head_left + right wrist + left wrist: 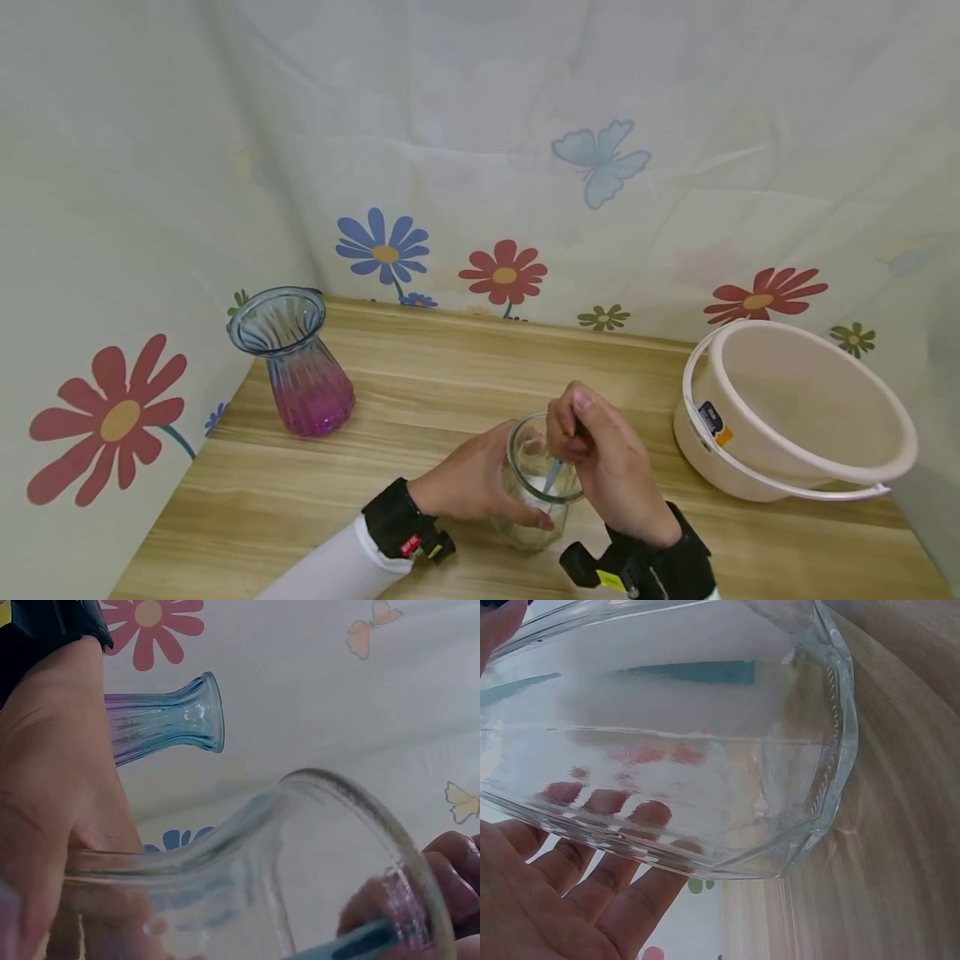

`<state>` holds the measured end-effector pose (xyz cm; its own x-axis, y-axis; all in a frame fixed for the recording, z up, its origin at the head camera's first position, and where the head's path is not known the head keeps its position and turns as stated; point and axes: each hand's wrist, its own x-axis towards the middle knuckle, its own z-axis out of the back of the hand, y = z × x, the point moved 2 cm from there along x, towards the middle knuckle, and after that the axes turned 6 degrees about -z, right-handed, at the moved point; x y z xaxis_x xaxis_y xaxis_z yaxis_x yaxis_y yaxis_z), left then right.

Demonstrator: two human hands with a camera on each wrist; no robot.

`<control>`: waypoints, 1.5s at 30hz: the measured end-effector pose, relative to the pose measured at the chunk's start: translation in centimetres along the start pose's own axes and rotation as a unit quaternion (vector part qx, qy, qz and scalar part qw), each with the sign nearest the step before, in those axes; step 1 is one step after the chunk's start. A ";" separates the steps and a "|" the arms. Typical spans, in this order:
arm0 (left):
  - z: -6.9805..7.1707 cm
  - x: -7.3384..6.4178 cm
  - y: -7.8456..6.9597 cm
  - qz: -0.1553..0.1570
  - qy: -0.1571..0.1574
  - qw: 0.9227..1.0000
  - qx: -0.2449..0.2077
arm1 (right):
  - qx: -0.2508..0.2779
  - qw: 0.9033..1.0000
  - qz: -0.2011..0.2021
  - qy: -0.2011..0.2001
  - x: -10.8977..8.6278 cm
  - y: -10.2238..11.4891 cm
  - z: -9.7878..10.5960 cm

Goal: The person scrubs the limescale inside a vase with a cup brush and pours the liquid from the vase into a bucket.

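1. The glass jar is in the lower centre of the head view, inside the left hand's grip: thumb across the near wall, fingers round the other side. Whether its base touches the counter, I cannot tell.
2. A blue stick slants down through the jar's mouth; the right hand is clamped on its upper end, above the rim.
3. Something white sits around the stick's lower part; what it is cannot be made out.
4. The left wrist view alone shows the jar's faceted base with its ridged edge, and the stick's tapered strip through the glass.
5. The left wrist strap bears a red tag, its lettering too small to read.
6. At the right of the head view, the bucket carries a black-and-orange sticker, also illegible.
7. Left of centre stands a blue-to-pink vase.
8. Orange butterflies on the cloth show clearly only in the right wrist view.
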<state>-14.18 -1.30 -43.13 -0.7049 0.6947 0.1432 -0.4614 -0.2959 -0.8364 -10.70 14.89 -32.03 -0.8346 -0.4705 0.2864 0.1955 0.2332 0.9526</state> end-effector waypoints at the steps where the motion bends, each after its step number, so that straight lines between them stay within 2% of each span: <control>1: 0.0 0.0 0.0 0.000 0.000 1.000 -0.001 | 0.006 1.000 -0.002 0.001 0.0 0.0 0.0; 9: 0.0 0.0 0.1 -0.002 0.001 1.000 -0.001 | 0.000 1.000 0.002 0.010 -0.1 0.1 -0.4; 15: 0.0 0.0 -0.1 -0.002 0.006 1.000 -0.004 | 0.009 1.000 0.016 0.000 -0.1 0.4 -1.1; 23: -0.2 0.2 0.3 -0.008 -0.004 1.000 0.019 | 0.015 0.999 0.036 -0.005 -0.3 0.2 -2.1; 29: -0.2 0.1 0.2 0.002 0.007 1.000 0.004 | 0.042 0.997 0.062 -0.013 -0.2 0.2 -2.1; 37: 0.0 0.1 0.0 -0.005 0.005 1.000 0.009 | 0.034 0.997 0.056 -0.049 -0.2 0.1 -1.8; 45: -0.1 0.0 0.1 0.010 -0.002 1.000 0.007 | 0.064 0.992 0.095 -0.054 -0.4 0.4 -1.5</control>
<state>-14.16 -1.24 -43.28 -0.7157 0.6864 0.1293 -0.4557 -0.3186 -0.8312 -9.55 13.87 -31.59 -0.8400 -0.3158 0.4411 0.2938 0.4186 0.8593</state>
